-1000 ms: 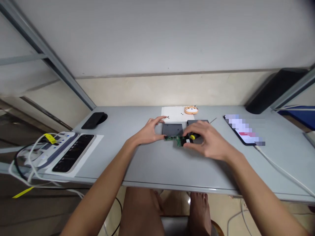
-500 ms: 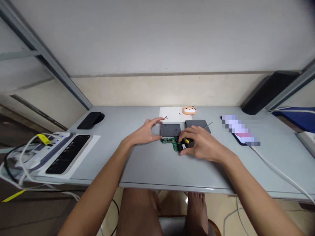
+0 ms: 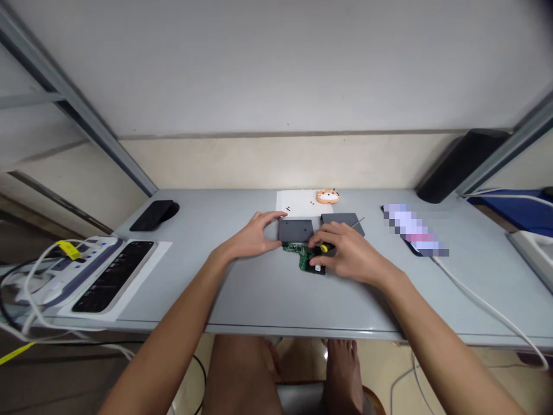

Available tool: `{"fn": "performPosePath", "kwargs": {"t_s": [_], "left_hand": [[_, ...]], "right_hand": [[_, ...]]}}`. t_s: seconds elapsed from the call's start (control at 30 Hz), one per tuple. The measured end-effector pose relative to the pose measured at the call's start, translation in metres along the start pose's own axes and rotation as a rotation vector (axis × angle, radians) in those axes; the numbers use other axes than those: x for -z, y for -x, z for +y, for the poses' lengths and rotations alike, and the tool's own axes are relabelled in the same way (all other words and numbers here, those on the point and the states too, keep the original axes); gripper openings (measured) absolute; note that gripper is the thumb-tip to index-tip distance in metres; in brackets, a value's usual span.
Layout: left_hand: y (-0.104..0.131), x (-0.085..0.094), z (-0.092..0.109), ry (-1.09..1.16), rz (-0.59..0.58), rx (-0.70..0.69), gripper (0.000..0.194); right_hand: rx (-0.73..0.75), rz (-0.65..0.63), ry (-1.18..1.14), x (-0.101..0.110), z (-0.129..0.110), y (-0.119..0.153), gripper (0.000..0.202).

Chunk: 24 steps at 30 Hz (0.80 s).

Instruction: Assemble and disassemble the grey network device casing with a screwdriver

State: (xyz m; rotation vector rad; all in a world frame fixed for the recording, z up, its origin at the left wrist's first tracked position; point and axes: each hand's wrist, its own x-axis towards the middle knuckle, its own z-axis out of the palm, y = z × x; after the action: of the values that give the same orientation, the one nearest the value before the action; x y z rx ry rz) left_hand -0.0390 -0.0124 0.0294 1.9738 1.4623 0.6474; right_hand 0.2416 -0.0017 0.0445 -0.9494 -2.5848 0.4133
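Note:
My left hand spans the short left side of a flat dark grey case, index finger at its far corner and thumb at its near corner. Against the near edge of the case lies a green circuit board with a black part bearing a white label. My right hand has a screwdriver with a yellow-and-black handle tucked in it, its thin shaft pointing up and right. The right fingertips are close to the case and board; whether they press on either is unclear. A second dark grey panel lies behind this hand.
Several tiny screws rest on white paper, beside an orange animal-faced case. To the right are a phone with a white cable and a black cylinder. A power strip with cables stands at left.
The black labelled part and board sit slightly lower relative to the case, and the right thumb has moved up off the label. The left hand keeps its place on the case. The view has shifted slightly.

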Motion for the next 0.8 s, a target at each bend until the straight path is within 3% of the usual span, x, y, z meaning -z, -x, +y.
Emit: {"fn": "performPosePath", "kwargs": {"t_s": [0.07,0.17,0.3,0.37,0.43,0.5,0.63,0.73,0.8], "left_hand": [[0.0,0.0,-0.002,0.003,0.003,0.014,0.075],[-0.003,0.0,-0.003,0.013,-0.006,0.062,0.076],[0.001,0.001,0.0,0.004,-0.015,0.068,0.077],[0.014,0.004,0.002,-0.054,0.045,0.024,0.07],[0.039,0.011,0.002,-0.164,0.227,0.007,0.054],[0.073,0.022,-0.002,-0.306,0.511,0.137,0.042],[0.148,0.052,-0.025,-0.656,0.856,0.57,0.048],[0.186,0.07,-0.043,-0.688,0.832,0.852,0.057],[0.197,0.076,-0.05,-0.69,0.788,0.852,0.062]], "right_hand": [[0.002,0.099,0.038,0.0,0.004,0.0,0.005],[-0.047,0.228,0.067,0.003,0.007,-0.001,0.014],[-0.074,0.287,0.062,0.007,0.006,0.0,0.015],[-0.072,0.291,0.055,0.008,0.006,0.0,0.015],[-0.073,0.293,0.047,0.007,0.007,-0.001,0.016],[-0.082,0.299,0.043,0.007,0.009,-0.001,0.017],[-0.11,0.364,0.05,0.004,0.011,-0.001,0.014],[-0.116,0.393,0.06,0.0,0.01,-0.002,0.014],[-0.103,0.375,0.056,-0.003,0.008,-0.003,0.015]]}}
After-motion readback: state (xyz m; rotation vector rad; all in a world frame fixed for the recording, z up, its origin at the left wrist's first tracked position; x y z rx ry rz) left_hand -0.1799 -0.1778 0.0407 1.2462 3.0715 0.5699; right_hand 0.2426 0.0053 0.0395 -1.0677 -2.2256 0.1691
